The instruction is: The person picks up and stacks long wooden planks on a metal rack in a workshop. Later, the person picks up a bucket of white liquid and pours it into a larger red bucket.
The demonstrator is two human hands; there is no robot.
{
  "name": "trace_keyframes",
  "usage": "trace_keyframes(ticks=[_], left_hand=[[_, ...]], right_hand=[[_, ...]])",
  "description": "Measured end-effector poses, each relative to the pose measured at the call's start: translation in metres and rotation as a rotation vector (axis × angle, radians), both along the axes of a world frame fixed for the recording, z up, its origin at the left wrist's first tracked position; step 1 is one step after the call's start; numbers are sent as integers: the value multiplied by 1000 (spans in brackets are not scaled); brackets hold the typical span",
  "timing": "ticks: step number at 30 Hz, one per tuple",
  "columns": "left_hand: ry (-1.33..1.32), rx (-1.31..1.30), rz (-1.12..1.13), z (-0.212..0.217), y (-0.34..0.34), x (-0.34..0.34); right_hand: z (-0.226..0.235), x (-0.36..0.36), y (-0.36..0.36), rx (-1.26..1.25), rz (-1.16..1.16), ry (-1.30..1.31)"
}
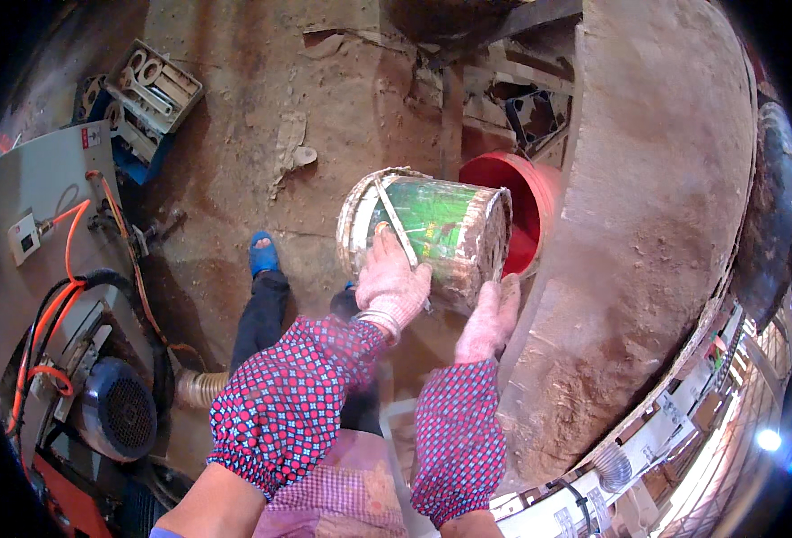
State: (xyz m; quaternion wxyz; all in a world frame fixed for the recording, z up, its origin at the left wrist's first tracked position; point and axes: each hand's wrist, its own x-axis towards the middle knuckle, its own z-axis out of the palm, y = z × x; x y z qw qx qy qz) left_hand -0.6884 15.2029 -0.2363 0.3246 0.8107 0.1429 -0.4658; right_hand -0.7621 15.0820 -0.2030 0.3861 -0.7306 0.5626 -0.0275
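Over dirt floor [234,161], both gloved hands, left [391,282] and right [490,318], grip a tipped bucket [427,233], seemingly at a red opening [526,211].

bucket mouth [494,247]: turned away, contents unseen
red tub [530,202]: mostly behind bucket and the mound [656,224]
right palm [490,318]: under bucket, grip hidden
motor [113,412]: partly cut off

Green cylindrical plastic bucket [432,235]: glossy label, rim and sides crusted with rough dried brown residue. Red plastic tub [532,211]: smooth, semi-gloss. Pink knitted cloth gloves on left hand [392,285] and right hand [490,318]: matt, dusty. Red chequered fabric sleeves [293,394]: matt. Earthen floor [252,117]: rough, dusty.
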Motion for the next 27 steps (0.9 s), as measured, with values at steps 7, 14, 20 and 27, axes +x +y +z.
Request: trace_keyframes(ticks=[7, 14, 20, 27], left_hand=[[-72, 10, -29, 1, 4, -8], [-108, -90, 66, 16, 29, -15], [-35, -66, 57, 42, 79, -69], [291, -41, 70, 126, 167, -96]], right_hand=[[24, -15, 31, -152, 367, 95], [22, -1, 38, -350, 561, 138], [28, 16, 66, -428, 695, -22], [83, 40, 123, -250, 659, -39]])
